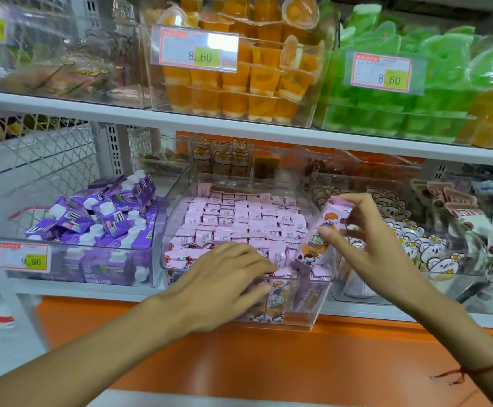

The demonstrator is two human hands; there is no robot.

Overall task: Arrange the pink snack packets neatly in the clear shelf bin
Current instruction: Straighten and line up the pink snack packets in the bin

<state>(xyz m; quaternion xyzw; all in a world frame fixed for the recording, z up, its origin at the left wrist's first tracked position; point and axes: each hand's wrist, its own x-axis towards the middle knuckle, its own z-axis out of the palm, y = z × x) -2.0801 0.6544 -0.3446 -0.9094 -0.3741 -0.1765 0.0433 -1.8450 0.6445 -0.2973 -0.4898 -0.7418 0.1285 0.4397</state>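
A clear shelf bin (pixel 177 210) on the middle shelf holds several rows of pink snack packets (pixel 239 218) standing on end. My left hand (pixel 224 277) lies flat over the front rows, fingers straight, pressing the packets near the bin's front wall. My right hand (pixel 365 239) pinches one pink packet (pixel 324 230) with a cartoon figure on it, holding it tilted above the bin's right front corner. Packets under my left palm are hidden.
A bin of purple cartons (pixel 98 221) stands to the left, a bin of bear-print packets (pixel 409 233) to the right. Orange jelly cups (pixel 239 80) and green ones (pixel 401 107) fill the shelf above. An orange ledge (pixel 268 362) runs below.
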